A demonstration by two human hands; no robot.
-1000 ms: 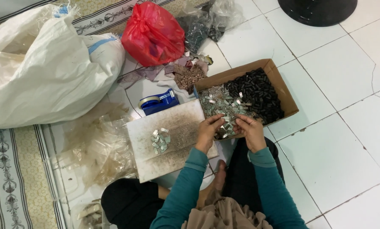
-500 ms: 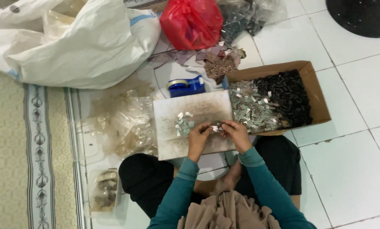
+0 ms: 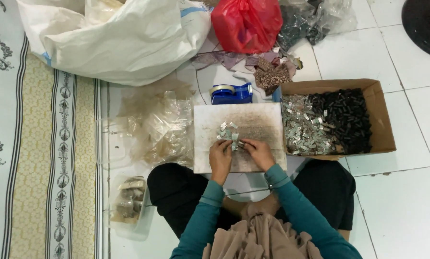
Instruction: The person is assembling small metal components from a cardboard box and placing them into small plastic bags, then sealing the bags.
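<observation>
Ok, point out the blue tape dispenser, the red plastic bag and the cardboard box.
blue tape dispenser [image 3: 231,94], head view, middle of its body.
red plastic bag [image 3: 246,23], head view, centre of the bag.
cardboard box [image 3: 382,125], head view, right wall.

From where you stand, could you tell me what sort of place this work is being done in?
Probably a home floor used for piecework: white floor tiles, a patterned mat, a cardboard box of small metal pieces, and a large white sack.

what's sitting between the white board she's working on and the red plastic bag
In the head view, a blue tape dispenser sits on the floor between the white board and the red plastic bag.
</observation>
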